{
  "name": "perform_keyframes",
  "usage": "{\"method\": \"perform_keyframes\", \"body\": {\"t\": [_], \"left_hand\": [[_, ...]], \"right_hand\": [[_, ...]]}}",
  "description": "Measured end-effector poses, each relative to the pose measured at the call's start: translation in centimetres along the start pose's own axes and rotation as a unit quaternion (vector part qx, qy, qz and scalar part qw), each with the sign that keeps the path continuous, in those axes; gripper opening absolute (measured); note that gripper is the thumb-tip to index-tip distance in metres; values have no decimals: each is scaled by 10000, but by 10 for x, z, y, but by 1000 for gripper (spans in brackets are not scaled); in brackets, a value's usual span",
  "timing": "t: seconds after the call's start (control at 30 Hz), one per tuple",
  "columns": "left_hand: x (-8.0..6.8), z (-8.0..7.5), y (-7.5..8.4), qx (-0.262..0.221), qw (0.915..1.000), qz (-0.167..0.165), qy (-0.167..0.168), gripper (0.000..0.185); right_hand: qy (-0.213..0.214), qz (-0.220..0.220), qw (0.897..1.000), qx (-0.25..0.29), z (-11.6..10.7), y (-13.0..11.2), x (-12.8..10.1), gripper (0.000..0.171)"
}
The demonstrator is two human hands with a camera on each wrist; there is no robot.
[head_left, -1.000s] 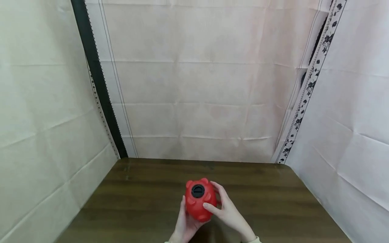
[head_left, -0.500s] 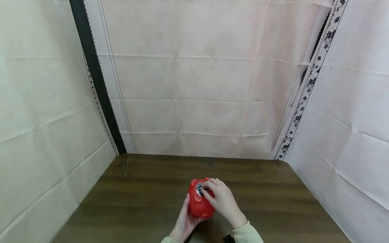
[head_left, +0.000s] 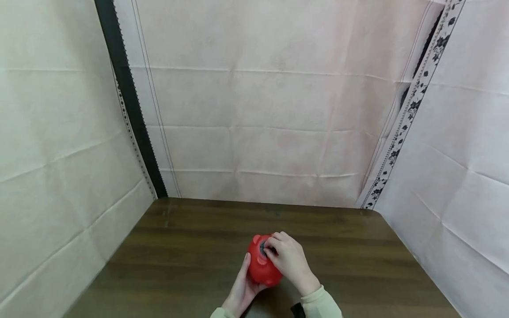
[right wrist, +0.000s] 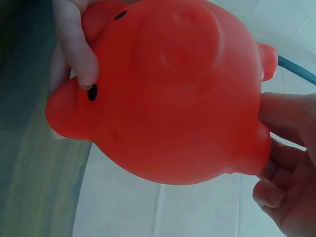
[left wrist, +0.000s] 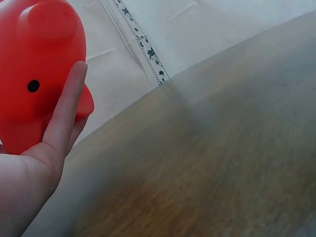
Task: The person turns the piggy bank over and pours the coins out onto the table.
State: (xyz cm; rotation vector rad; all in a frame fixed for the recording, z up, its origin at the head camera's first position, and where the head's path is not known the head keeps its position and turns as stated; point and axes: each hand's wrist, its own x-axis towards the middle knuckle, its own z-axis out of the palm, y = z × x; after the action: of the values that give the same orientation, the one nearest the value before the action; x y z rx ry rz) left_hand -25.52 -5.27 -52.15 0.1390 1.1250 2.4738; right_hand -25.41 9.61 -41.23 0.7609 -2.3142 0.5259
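A glossy red piggy bank (head_left: 265,273) is held up over the table, its belly side turned upward in the head view. My left hand (head_left: 241,289) grips it from below and the left; in the left wrist view the thumb (left wrist: 69,106) lies along its face beside a black eye. On the belly sits a round black plug (head_left: 262,248), partly covered by fingers. My right hand (head_left: 292,261) pinches this plug with thumb and fingertips. From the right wrist, the pig's snout (right wrist: 180,37) faces the camera, and the fingertips are hidden behind the body.
A dark brown wooden table (head_left: 179,260) lies beneath the hands. White cloth hangs at the back (head_left: 254,101), the left (head_left: 51,132) and the right (head_left: 457,154). Near the right cuff, a small black object (head_left: 297,310) shows at the lower edge.
My right hand has moved from the piggy bank's side up onto the plug and pinches it. The bank has shifted slightly right and tilted, while the left hand kept its grip.
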Motion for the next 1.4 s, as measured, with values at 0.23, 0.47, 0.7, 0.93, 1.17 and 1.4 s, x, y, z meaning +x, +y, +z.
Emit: {"method": "perform_keyframes", "body": {"t": [0.23, 0.47, 0.7, 0.93, 1.17, 1.4], "left_hand": [[0, 2, -1, 91, 9998, 51, 169, 79], [2, 3, -3, 187, 9994, 34, 298, 80], [4, 7, 1, 444, 9978, 263, 425, 78], [4, 8, 2, 510, 9970, 274, 509, 76], [6, 8, 4, 490, 9973, 252, 490, 75], [9, 8, 5, 594, 9962, 358, 522, 73]], "right_hand": [[-17, 170, 9997, -194, -1, -3, 1, 19], [101, 166, 9995, -244, 1, -2, -1, 19], [107, 529, 9984, -177, 6, -1, -3, 17], [132, 749, 9970, 138, 10, 0, -6, 17], [174, 690, 9966, 413, 8, 5, -5, 18], [317, 721, 9967, 204, 8, 7, -5, 17]]}}
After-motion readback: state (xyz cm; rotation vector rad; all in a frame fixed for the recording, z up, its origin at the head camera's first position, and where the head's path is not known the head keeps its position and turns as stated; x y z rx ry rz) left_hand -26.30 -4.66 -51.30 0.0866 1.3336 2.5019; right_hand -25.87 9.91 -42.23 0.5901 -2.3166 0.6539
